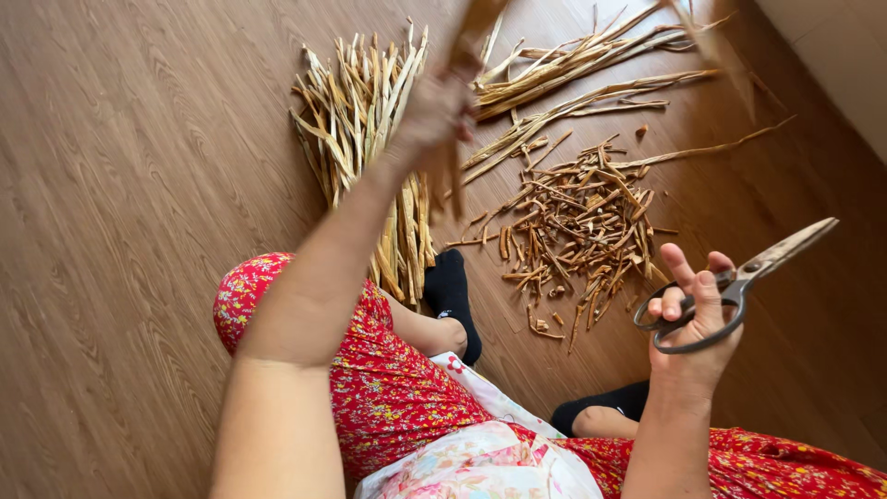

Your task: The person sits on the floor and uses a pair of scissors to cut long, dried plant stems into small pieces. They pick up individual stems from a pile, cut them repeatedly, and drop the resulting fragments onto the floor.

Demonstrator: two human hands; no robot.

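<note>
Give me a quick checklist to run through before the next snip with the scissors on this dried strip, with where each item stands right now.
1. Left hand grips the dried strip: ok, raised above the floor, though blurred.
2. Right hand holds the scissors through the loops: ok.
3. Scissor blades open for a cut: not ok, they appear closed.
4. Blades at the strip: not ok, the scissors are well off to the right, apart from it.
5. Left fingers away from the blades: ok.
6. Feet in black socks out of the falling path: cannot tell; the pile of cut scraps lies just beyond them.
</note>
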